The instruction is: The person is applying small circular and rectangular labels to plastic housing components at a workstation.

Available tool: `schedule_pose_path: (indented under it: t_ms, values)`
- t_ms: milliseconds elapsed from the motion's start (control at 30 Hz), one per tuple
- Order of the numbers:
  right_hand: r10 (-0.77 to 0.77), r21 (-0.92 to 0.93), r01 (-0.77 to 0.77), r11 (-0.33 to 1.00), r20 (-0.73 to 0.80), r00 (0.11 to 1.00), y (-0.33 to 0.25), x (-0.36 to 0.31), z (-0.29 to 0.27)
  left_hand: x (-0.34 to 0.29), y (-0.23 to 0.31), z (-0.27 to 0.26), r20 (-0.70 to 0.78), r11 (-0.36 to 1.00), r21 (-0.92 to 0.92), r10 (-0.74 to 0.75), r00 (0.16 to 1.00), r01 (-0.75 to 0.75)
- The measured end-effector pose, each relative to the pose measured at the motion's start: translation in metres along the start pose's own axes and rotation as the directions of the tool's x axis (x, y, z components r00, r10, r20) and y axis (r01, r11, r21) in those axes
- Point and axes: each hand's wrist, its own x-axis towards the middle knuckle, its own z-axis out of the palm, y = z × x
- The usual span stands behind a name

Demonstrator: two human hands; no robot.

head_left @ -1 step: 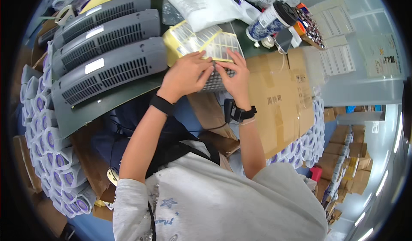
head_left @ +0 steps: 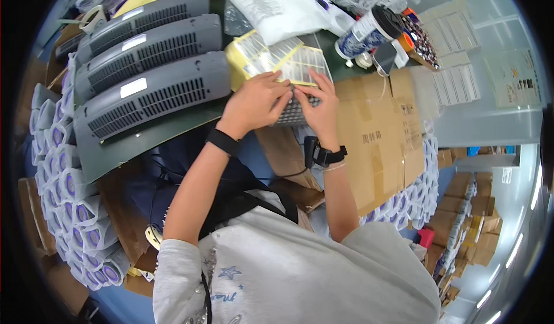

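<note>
My left hand [head_left: 255, 103] and my right hand [head_left: 321, 108] meet at the table's front edge, thumbs and fingertips pinched close together. What sits between the fingertips is hidden or too small to make out. Just beneath them lies a grey part with a dense pattern of small holes or studs [head_left: 290, 115], half covered by the hands. Sheets of pale labels on yellow backing [head_left: 310, 64] spread directly beyond my fingers. Some fingers of both hands rest over the lower edge of these sheets.
Several grey slotted plastic housings [head_left: 153, 102] line the dark table at left. A white plastic bag [head_left: 277, 9] lies behind the labels, a blue-patterned cup [head_left: 366, 32] at far right. A large cardboard box [head_left: 369, 145] adjoins my right arm. Wrapped rolls [head_left: 81, 211] are stacked at left.
The whole view has shifted slightly, with the scene sitting a little further right. Both hands keep the same pinched pose over the grey part.
</note>
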Motion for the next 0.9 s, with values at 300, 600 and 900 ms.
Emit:
schedule_pose_path:
  t_ms: [300, 600, 900]
  values:
    - [0.096, -0.035, -0.099, 0.994, -0.072, 0.993, -0.015, -0.005, 0.013, -0.015, 0.01, -0.023, -0.013, 0.998, -0.052, 0.031, 0.999, -0.032]
    - [0.156, -0.051, -0.169, 0.984, -0.201, 0.967, 0.004, -0.007, 0.015, -0.041, 0.001, -0.236, -0.754, 0.923, 0.025, -0.235, 0.613, 0.385]
    - [0.13, -0.226, -0.208, 0.952, -0.315, 0.94, -0.021, -0.006, 0.028, -0.122, -0.088, -0.286, -0.474, 0.614, -0.099, -0.721, 0.506, 0.783]
